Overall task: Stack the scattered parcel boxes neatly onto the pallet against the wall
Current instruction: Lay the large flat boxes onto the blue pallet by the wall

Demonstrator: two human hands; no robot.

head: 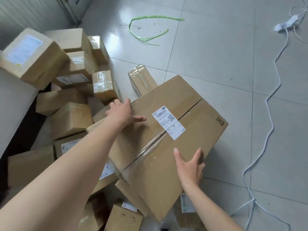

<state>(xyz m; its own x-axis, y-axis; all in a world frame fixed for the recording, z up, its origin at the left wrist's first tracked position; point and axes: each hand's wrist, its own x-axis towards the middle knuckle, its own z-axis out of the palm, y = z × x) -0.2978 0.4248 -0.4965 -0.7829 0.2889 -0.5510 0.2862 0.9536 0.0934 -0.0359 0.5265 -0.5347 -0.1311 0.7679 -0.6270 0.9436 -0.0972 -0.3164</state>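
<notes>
A large brown parcel box (196,117) with a white shipping label and a taped seam lies tilted on top of other boxes in the middle. My left hand (123,112) grips its far left edge, thumb on the top face and fingers over the edge. My right hand (190,165) holds the near right edge, fingers wrapped over the side. Several smaller parcel boxes (71,119) lie scattered and piled at the left. A long taped box (141,79) lies on the floor just beyond the large one. No pallet shows.
A white ledge or panel (15,100) runs along the left, with a labelled box (31,55) resting on it. A green strap (146,29) lies on the tiled floor at the back. A white cable (270,104) with a power strip (286,24) snakes down the right.
</notes>
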